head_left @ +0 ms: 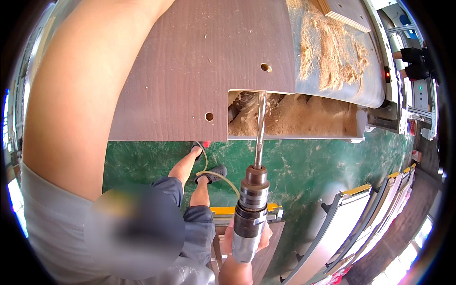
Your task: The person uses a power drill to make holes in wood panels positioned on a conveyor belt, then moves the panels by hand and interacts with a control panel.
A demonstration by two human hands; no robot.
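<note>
My right hand (264, 237) is closed around the body of a metal drill (251, 202), fed by a thin hose (230, 184). Its long, shiny drill bit (260, 130) points away from me, and the tip meets the inner edge of a notch in a brown wood-grain panel (175, 71). Whether the tip has entered that edge I cannot tell. Two round holes, a nearer one (209, 117) and a farther one (264, 67), show in the panel's face. My left arm (71, 104) reaches over the panel's left side; the hand lies beyond the top of the picture.
Below the notch, a trough (361, 124) holds sawdust. More sawdust (332, 57) covers a grey curved surface at right, near another panel piece (349, 12). Racks with panels (327, 232) stand at lower right on the green floor (304, 166). Another person's dark clothing (415, 64) shows far right.
</note>
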